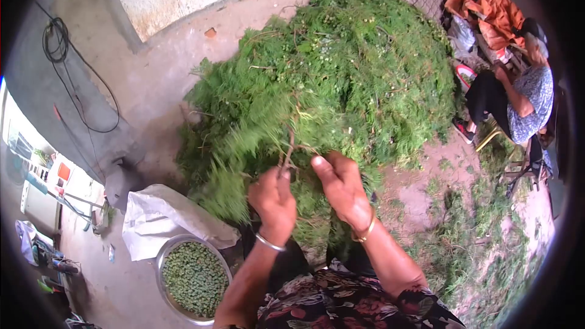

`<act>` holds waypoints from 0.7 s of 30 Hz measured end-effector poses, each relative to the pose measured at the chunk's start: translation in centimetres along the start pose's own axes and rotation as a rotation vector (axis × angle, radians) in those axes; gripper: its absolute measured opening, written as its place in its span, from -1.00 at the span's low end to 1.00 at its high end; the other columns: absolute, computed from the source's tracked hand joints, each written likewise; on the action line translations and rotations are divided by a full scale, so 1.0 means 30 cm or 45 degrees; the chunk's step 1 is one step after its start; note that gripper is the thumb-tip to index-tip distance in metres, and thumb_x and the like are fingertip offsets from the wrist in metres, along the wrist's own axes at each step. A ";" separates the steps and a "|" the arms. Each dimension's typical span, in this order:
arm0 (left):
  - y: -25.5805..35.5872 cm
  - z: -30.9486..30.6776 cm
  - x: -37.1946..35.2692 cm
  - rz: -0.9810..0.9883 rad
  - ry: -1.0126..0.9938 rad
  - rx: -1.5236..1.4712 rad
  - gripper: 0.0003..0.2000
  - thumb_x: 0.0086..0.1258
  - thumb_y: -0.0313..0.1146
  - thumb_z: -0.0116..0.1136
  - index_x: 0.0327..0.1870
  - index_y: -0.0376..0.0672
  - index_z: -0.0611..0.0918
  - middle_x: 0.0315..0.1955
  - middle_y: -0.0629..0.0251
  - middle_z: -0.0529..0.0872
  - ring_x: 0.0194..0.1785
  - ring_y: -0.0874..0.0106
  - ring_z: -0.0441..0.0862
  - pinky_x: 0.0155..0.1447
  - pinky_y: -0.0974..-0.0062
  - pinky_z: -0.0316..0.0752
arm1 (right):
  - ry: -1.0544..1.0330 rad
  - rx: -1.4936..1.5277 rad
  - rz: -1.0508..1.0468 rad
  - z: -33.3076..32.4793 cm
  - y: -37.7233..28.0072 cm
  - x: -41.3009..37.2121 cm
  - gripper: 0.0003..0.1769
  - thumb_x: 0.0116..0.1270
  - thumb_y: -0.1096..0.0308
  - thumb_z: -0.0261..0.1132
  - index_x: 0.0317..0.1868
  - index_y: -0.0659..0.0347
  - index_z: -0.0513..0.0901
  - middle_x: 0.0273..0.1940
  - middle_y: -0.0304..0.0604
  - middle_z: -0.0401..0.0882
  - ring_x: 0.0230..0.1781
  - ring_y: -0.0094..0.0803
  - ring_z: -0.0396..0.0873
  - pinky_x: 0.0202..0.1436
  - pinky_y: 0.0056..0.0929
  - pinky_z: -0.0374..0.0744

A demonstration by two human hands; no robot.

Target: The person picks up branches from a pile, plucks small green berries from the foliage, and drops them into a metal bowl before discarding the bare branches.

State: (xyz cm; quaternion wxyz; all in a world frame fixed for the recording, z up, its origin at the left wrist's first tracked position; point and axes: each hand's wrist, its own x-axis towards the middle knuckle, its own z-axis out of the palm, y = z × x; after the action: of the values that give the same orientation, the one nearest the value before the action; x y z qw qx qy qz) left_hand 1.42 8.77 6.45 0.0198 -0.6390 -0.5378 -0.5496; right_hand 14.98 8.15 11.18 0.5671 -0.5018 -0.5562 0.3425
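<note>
Branch (pixel 290 145), green and feathery, forked at the bare stem: clamped in the closed fingers of the left hand (pixel 274 204) (silver bracelet at the wrist), sprays fanned out beyond and left of the fingers, blurred. Just right of those fingers, the right hand (pixel 344 192) (gold bangle here), thumb raised beside a side twig, other fingers curled together; cannot tell whether clamped on anything. Directly beyond both sets of fingers, a large heap of cut greenery (pixel 341 79). Left of the left fingers and nearer the body, a round metal bowl (pixel 161 280) of small green pieces (pixel 195 277), with a white sack (pixel 158 216) just beyond. Well right of the right fingers, a seated person (pixel 527 100) near orange cloth (pixel 496 18); nearer, loose greenery (pixel 451 268) scattered over the ground.
</note>
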 end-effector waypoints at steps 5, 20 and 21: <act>0.101 0.001 -0.156 0.191 -0.080 -0.163 -0.81 0.20 -0.59 0.12 -0.14 -0.33 0.57 -0.36 -0.01 0.59 -0.34 0.06 0.55 -0.22 0.18 0.42 | 0.088 0.336 0.242 0.030 0.033 0.032 -0.60 0.27 0.23 0.33 -0.59 0.24 0.37 -0.63 -0.32 0.37 -0.63 -0.60 0.24 -0.66 -0.51 0.22; -0.032 -0.498 -0.161 -0.548 -1.373 -1.184 -0.53 0.13 -0.52 0.30 0.12 -0.30 0.52 0.02 0.04 0.62 -0.05 0.30 0.67 -0.11 0.54 0.61 | 0.235 -0.014 0.253 -0.141 0.027 -0.147 -0.43 0.17 0.01 0.41 -0.53 0.13 0.19 -0.59 -0.47 0.13 -0.54 -0.67 0.09 -0.57 -0.61 0.18; -0.039 -0.518 -0.152 -0.544 -1.195 -1.165 -0.58 0.12 -0.59 0.27 0.07 -0.34 0.55 -0.12 0.08 0.69 -0.10 0.34 0.68 -0.10 0.55 0.61 | 0.287 0.003 0.239 -0.140 0.059 -0.164 -0.42 0.19 0.04 0.41 -0.59 0.11 0.16 -0.60 -0.48 0.12 -0.58 -0.67 0.06 -0.60 -0.60 0.15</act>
State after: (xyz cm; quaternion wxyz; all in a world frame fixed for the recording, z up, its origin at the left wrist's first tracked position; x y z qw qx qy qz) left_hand -9.17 -3.34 8.63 -0.5955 -0.6335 -0.3174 -0.3785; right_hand 18.64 3.16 8.61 0.5920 -0.5862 -0.4392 0.3363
